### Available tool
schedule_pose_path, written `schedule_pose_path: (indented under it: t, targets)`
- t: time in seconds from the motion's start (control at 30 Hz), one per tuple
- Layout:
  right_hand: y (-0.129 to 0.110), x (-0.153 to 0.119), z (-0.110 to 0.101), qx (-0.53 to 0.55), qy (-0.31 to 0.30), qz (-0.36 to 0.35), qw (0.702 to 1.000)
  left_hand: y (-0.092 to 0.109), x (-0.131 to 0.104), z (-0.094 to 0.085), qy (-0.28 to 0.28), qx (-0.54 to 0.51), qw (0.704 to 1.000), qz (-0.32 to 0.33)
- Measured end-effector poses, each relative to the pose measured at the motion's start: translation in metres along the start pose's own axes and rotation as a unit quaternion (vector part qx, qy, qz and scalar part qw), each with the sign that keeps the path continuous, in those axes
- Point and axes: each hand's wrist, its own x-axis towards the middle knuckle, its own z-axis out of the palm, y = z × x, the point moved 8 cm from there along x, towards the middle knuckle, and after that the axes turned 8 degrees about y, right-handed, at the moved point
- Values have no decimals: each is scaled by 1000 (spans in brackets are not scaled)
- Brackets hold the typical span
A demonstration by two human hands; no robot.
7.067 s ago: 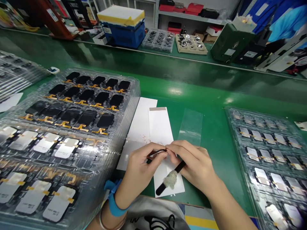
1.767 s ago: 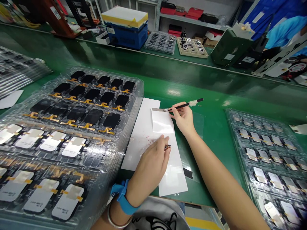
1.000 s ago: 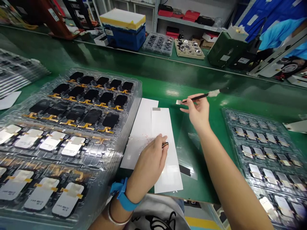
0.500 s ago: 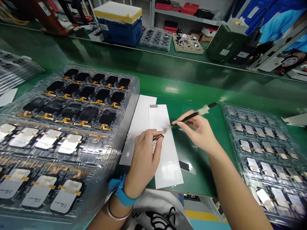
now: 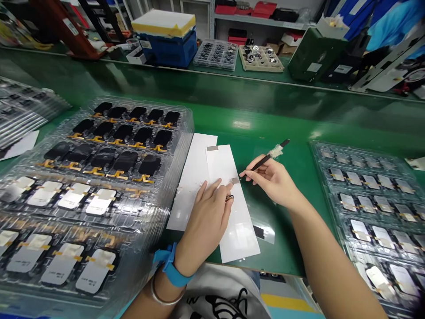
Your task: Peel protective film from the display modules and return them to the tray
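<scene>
My left hand (image 5: 210, 217) rests over the white strip (image 5: 239, 239); a small dark-edged part (image 5: 229, 198) shows between its thumb and forefinger, mostly hidden. Its other fingers reach forward over the paper. In a pen grip, my right hand (image 5: 270, 179) holds a slim black tweezers-like tool (image 5: 260, 163) with crumpled clear tape (image 5: 275, 152) around its upper part. The tool's tip is close to a small grey tape piece (image 5: 235, 180) on the strip's right edge. Another grey piece (image 5: 212, 148) sits at the strip's far end.
At left, a tall stack of clear trays (image 5: 159, 212) holds black and white screen modules. A clear tray (image 5: 335, 208) of similar modules lies at right. A clear film (image 5: 268, 235) with a dark patch lies beside the strip. Along the back, a shelf (image 5: 212, 75) carries boxes and small trays.
My left hand has moved slightly right and forward, its fingers more stretched over the strip. The tweezers-like tool is tilted a little more upright. The whole view has shifted slightly.
</scene>
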Motion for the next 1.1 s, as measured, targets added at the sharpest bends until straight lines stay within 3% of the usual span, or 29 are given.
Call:
schedule_pose_path:
  t: [0.27, 0.43, 0.67, 1.1]
  targets:
    - [6, 4, -1, 44, 40, 3, 998, 1, 0, 2, -9, 23, 1000, 6]
    - [3, 6, -12, 53, 73, -17, 996, 2, 1, 2, -11, 23, 1000, 4]
    - [6, 4, -4, 44, 36, 2, 998, 1, 0, 2, -1, -3, 1000, 1]
    - [16, 8, 7, 33, 39, 4, 999, 1, 0, 2, -5, -1, 1000, 2]
